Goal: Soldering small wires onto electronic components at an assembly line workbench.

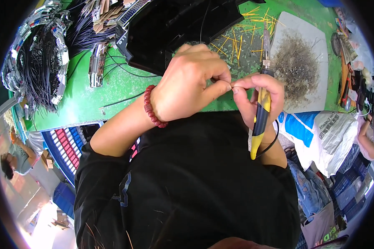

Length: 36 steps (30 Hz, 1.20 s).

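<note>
My right hand (259, 93) holds a soldering iron (262, 110) with a yellow and black handle; its metal tip points away from me. The thumb and forefinger of that hand pinch together against the fingertips of my left hand (191, 81). My left hand is closed, with a red bead bracelet at its wrist, and whatever lies between the fingertips is too small to make out. Just beyond my hands lies a large black plastic housing (166, 29). A thin black cable (124, 101) passes under my left forearm.
Thin yellow sticks (237, 45) lie scattered on the green table (83, 110). A grey board (295, 25) at right bears a heap of dark debris (295, 62). Bundled black wires (33, 62) stand at left. A white bag (328, 133) hangs by the right edge. Other people are nearby.
</note>
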Each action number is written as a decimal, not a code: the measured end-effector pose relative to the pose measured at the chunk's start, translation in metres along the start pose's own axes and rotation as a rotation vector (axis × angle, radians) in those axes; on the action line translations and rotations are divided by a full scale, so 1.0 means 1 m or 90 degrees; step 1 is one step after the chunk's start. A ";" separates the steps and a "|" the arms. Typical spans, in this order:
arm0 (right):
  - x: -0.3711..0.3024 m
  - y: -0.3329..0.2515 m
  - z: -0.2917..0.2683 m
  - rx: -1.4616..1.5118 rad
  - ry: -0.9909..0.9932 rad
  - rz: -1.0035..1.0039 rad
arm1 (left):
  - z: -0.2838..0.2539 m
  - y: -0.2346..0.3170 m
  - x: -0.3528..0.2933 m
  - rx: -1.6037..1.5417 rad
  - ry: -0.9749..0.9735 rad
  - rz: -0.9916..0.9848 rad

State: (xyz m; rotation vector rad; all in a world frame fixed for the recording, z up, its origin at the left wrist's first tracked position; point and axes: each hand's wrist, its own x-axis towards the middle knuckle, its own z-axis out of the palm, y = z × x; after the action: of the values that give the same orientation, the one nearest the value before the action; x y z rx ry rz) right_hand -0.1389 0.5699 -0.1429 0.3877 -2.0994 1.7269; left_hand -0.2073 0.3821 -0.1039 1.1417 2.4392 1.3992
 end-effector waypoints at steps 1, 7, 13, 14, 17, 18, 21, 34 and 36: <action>0.000 -0.002 0.002 0.021 0.003 0.016 | 0.000 0.002 0.000 0.016 0.001 -0.014; -0.014 0.007 -0.005 0.061 0.065 0.117 | 0.012 -0.008 -0.002 0.139 0.048 0.035; -0.026 -0.008 -0.028 0.007 0.008 0.279 | 0.034 -0.026 -0.008 0.232 0.083 0.071; -0.031 -0.006 -0.030 0.009 0.016 0.279 | 0.035 -0.027 -0.007 0.229 0.080 0.071; -0.043 0.005 -0.033 -0.021 0.085 0.181 | 0.031 -0.027 -0.005 0.227 0.061 0.089; -0.044 0.006 -0.036 0.014 0.090 0.166 | 0.029 -0.027 -0.005 0.221 0.037 0.082; -0.048 0.003 -0.035 0.054 0.128 0.202 | 0.025 -0.027 -0.003 0.220 0.005 0.082; -0.046 -0.002 -0.037 0.017 0.038 0.220 | 0.022 -0.029 -0.001 0.235 -0.029 0.093; -0.043 0.001 -0.037 0.015 0.028 0.188 | 0.022 -0.028 -0.001 0.229 -0.025 0.093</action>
State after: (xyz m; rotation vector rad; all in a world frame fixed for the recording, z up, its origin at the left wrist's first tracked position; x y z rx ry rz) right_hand -0.0966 0.6045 -0.1582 0.0447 -2.1940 1.9030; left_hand -0.2126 0.3888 -0.1387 1.4280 2.7000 0.9772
